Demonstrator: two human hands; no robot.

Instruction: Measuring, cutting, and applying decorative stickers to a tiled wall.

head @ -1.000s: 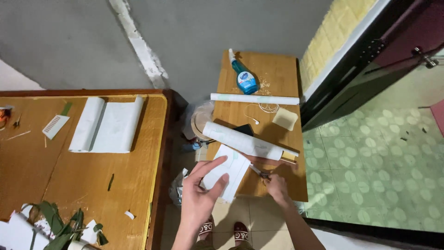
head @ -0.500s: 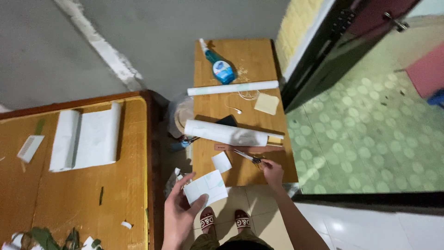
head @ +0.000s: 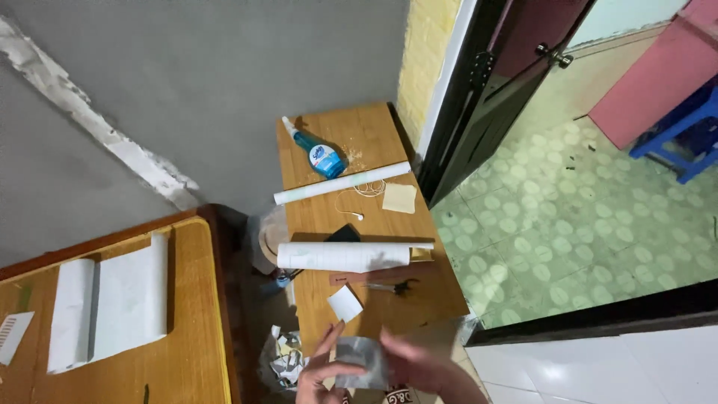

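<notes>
Both hands low, off near edge of narrow bench (head: 374, 135), blurred. Left hand (head: 320, 370) and right hand (head: 419, 366) each grasping grey-white sheet (head: 361, 359), fingers pinching opposite sides. Small white paper square (head: 345, 303) near bench's near edge, just above hands. Scissors (head: 393, 286) beside it, toward right edge. Thick paper roll (head: 344, 256) across middle. Thin roll (head: 342, 183) and blue bottle (head: 318, 153) toward far edge.
</notes>
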